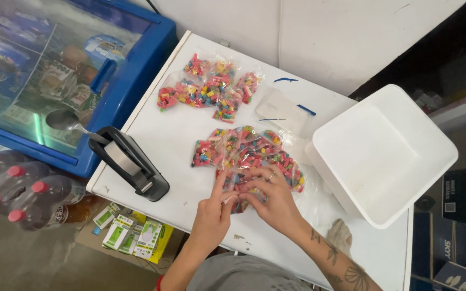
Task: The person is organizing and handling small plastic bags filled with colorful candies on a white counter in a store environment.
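2 hands meet on 1 small bag [237, 189] of coloured candy at the near edge of the bench [190, 161], just short of the body. Left hand [211, 215] reaching up from below-left, fingers extended, tips pinching the bag's near-left corner. Right hand [273, 200] coming in from the right along the tattooed forearm, ring on 1 finger, fingers curled over the bag's near-right part and gripping the plastic. Neither hand released, neither clenched to a fist: both grasping the same bag, thumbs almost touching over it.

Bag lying directly ahead of both hands, away from the body, its long axis running roughly left to right across the bench. Hands about equally near; right hand covering more of it. Touching its far side, a loose pile [249, 148] of similar filled bags, overlapping so that the edges between them cannot be told apart.

Farther back, well apart from the hands, a second cluster [206, 86] of filled bags near the bench's far-left corner. Beside that, flat empty bags [281, 110] with blue strips. To the right, a white square tub [384, 153], tilted against the bench edge, empty as far as seen. To the left, a black sealer [130, 161], nearer the left hand. Off the bench: a blue freezer [136, 70] and red-capped bottles [12, 188] on the floor.
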